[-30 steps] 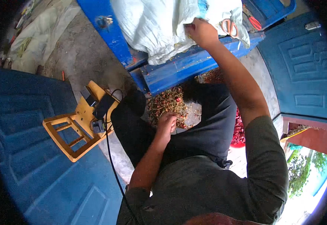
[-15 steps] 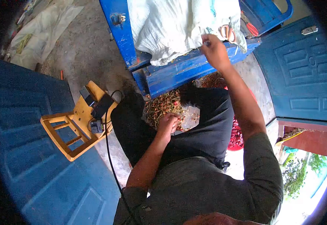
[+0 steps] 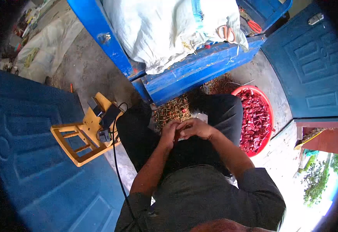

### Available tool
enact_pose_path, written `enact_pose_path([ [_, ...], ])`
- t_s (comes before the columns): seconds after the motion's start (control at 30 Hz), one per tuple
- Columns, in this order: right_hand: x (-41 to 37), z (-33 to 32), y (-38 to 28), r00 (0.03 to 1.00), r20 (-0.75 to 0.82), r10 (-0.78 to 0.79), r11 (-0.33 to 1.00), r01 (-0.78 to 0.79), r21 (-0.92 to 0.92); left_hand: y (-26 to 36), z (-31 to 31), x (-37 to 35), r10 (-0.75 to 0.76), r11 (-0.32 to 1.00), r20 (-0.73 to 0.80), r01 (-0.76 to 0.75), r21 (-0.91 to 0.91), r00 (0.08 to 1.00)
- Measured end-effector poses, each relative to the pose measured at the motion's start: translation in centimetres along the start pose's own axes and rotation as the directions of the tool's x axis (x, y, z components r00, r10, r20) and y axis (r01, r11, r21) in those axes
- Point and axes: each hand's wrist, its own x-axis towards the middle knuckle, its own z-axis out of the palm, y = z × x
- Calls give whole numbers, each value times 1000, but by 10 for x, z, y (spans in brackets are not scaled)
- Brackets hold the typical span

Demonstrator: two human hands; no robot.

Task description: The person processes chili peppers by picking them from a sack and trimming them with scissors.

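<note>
Over the lap, my left hand (image 3: 169, 133) is closed around a dark red piece (image 3: 176, 137) that looks like a dried chili. My right hand (image 3: 195, 128) meets it from the right, fingertips curled together at the left hand's fingers; what they pinch is too small to tell. Just beyond the hands, a heap of stems and red bits (image 3: 173, 111) lies between the knees. To the right of the right knee is a red basin (image 3: 270, 116) holding dark red dried chilies (image 3: 252, 120).
A white sack (image 3: 149, 34) rests on a blue metal frame (image 3: 200, 73), with pink-handled scissors (image 3: 226, 33) on it and red-handled scissors (image 3: 254, 26) beside it. At left are a wooden chair (image 3: 76, 143), small devices and a black cable (image 3: 116, 170). Blue doors (image 3: 312, 62) flank the scene.
My right hand has come down from the sack's edge to my left hand. The view has shifted, and the red basin, mostly hidden behind the right arm before, now shows.
</note>
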Motion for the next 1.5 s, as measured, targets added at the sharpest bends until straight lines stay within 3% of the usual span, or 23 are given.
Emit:
enact_pose_path([
  [0.13,8,12,7,997,-27,-71,990,74,119,-1,-11,5,58,998,56,-58,0,997],
  [0.23,17,20,19,952,-15,-305,952,305,15,-5,-16,10,52,993,61,-45,-112,997],
  [0.3,20,25,22,951,-63,-303,953,300,-51,-8,-21,11,-57,993,-49,51,-105,997],
  [0.37,20,29,21,945,-110,-307,948,294,-120,-12,-20,14,-46,997,-59,42,-68,997],
  [0.43,16,34,17,862,-335,-381,845,177,-505,-14,-21,14,-35,999,-67,33,-31,997],
  [0.53,23,34,31,764,-461,-451,807,129,-576,-28,-31,24,-85,993,-51,88,73,995],
  [0.6,27,34,42,731,-479,-486,804,159,-574,-40,-39,40,-157,984,-98,164,72,983],
  [0.67,26,30,49,697,-494,-520,797,187,-574,-47,-43,38,-135,987,-73,141,84,988],
  [0.73,22,27,45,736,-570,-365,891,98,-444,-36,-34,26,-110,989,-51,115,93,993],
  [0.8,23,27,44,714,-598,-364,895,90,-437,-22,-18,7,-36,965,-36,44,260,999],
  [0.87,26,28,47,686,-635,-355,903,75,-424,-12,-6,-2,-27,973,-74,43,228,997],
  [0.93,32,29,47,678,-601,-423,875,135,-464,-10,-7,-1,-19,979,-114,41,199,993],
  [1.0,31,29,49,711,-597,-371,910,149,-388,-8,-12,1,8,994,-61,-1,110,998],
  [1.07,32,30,49,641,-554,-532,847,395,-356,-3,-14,-3,-11,994,-50,16,109,999],
  [1.1,34,26,52,646,-550,-528,849,392,-355,-1,-14,-5,-31,993,-35,35,109,999],
  [1.17,38,16,56,752,-490,-441,897,353,-267,-7,-15,0,-56,990,-62,63,123,997],
  [1.2,36,13,52,755,-487,-439,898,350,-268,-9,-14,2,-77,986,-83,88,141,994],
  [1.27,30,7,40,836,-473,-279,919,90,-384,-10,-8,3,-84,985,-85,95,147,993],
  [1.3,33,0,43,839,-471,-273,920,85,-382,-9,-6,2,-91,982,-86,104,157,992],
  [1.37,39,-14,51,904,-417,-94,994,59,-97,-2,-4,5,-106,981,-65,115,153,992],
  [1.4,37,-16,50,907,-413,-82,995,50,-90,1,-3,5,-120,980,-43,126,154,992],
  [1.5,29,-16,34,928,-373,-3,970,93,225,9,4,5,-62,991,54,56,119,997],
])
